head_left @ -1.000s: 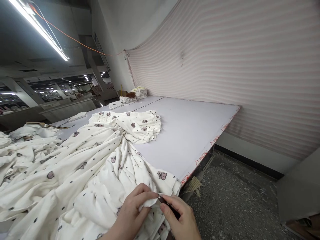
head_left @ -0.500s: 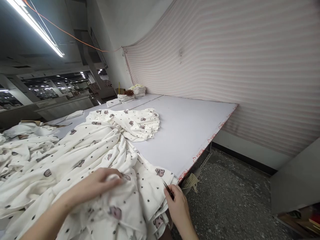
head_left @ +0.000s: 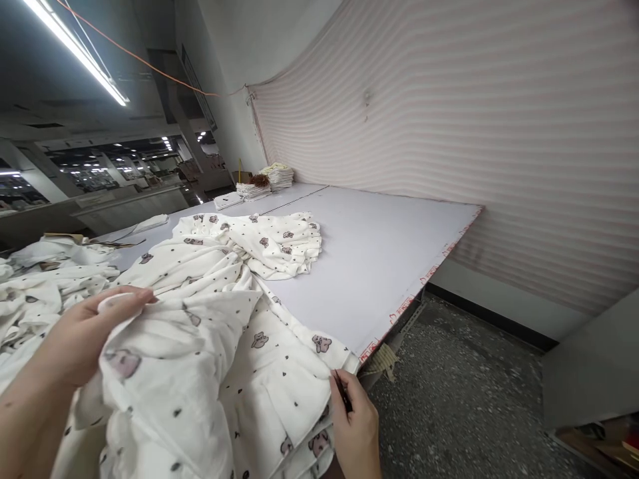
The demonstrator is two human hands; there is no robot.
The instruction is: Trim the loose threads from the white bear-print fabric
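Observation:
White fabric printed with small grey-pink animals and dots (head_left: 200,313) lies bunched across the near part of a large grey table (head_left: 379,259). My left hand (head_left: 84,332) is at the lower left, fingers closed on a raised fold of this fabric. My right hand (head_left: 352,426) is at the bottom centre beside the fabric's edge near the table corner. It pinches a thin dark tool (head_left: 342,391), likely small snips, whose tip points up against the cloth.
Folded white stacks (head_left: 272,178) sit at the table's far end by a pink-striped wall covering (head_left: 474,120). More of the same fabric (head_left: 34,279) is heaped at the left. A speckled floor (head_left: 464,406) lies right of the table's edge; a grey box (head_left: 594,372) stands at the right.
My left hand has let go near the right hand, swung left and lifted a fold of fabric. My right hand has stayed by the fabric edge with the tool.

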